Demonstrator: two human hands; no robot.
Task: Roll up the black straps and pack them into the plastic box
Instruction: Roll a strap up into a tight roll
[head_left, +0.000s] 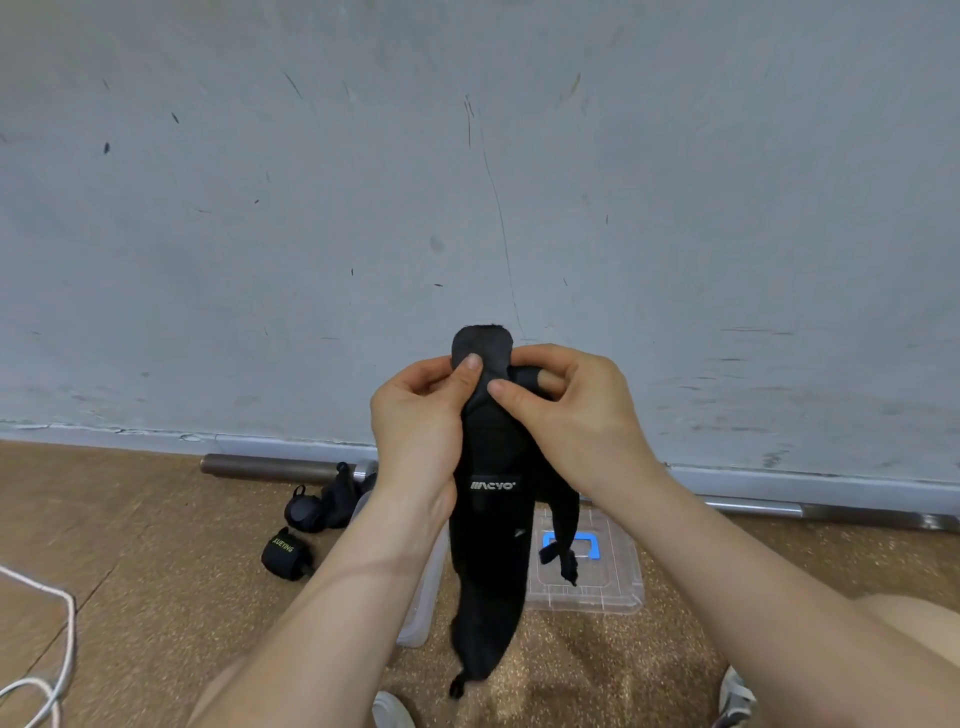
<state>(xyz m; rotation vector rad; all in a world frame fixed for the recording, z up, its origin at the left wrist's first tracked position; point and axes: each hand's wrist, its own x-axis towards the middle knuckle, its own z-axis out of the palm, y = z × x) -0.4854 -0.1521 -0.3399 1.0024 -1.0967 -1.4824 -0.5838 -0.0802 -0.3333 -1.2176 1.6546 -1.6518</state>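
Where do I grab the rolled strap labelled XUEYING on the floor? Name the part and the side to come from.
Take the rolled strap across its round body, over the label band, coming straight down from above. It lies on the floor, apart from the plastic box. A grip squeezing the coil probably keeps it wound; pulling its loose tail would likely unroll it.

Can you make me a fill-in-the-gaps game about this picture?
The left hand and right hand pinch a hanging strap coloured ____.
The clear lid has a ____ handle.
The rolled strap marked XUEYING lies on the ____.
Missing words: black, blue, floor.
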